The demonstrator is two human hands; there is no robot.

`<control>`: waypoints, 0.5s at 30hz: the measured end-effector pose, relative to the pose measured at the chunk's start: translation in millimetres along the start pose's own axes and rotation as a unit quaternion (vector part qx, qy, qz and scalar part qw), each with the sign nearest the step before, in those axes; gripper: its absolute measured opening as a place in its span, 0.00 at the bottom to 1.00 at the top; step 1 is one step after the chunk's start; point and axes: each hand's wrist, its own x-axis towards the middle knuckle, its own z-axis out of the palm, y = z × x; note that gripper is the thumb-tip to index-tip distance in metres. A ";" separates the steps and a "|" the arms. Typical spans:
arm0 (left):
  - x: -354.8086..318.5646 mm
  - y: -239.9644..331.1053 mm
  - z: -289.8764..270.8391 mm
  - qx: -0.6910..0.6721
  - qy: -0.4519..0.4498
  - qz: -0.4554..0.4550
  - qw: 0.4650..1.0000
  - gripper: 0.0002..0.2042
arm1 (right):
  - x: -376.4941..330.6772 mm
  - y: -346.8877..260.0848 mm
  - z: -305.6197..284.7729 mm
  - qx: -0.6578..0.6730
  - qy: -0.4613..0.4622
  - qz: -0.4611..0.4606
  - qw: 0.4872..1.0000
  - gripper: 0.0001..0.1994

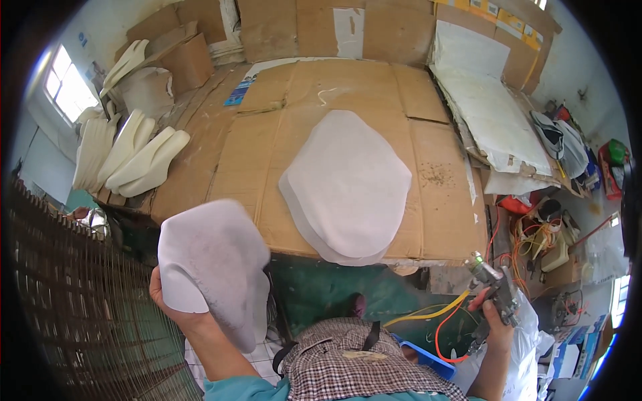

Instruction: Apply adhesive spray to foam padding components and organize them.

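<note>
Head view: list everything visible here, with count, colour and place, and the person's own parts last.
Cardboard-covered worktable: one, brown, centre.
White foam sheets: a small stack, exact count unclear, lying on the table's middle.
Pale foam sheet: one, greyish white, held up at lower left.
Cream moulded foam pads: several, stacked at the table's left edge.
Cardboard panels: several, brown, leaning against the back wall.
White sheet material: a pile, on the right of the table.
Spray gun: one, metal, lower right, with yellow and orange hoses.
Wire mesh: dark, lower left.
Cluttered tools and cables: mixed colours, far right.
Left hand: grip on the pale foam sheet.
Right hand: grip on the spray gun.
</note>
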 end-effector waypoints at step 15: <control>-2.4 13.5 4.3 0.205 0.063 0.160 0.964 0.19 | -29.8 -1.6 -15.3 0.004 -0.028 0.046 0.999 0.29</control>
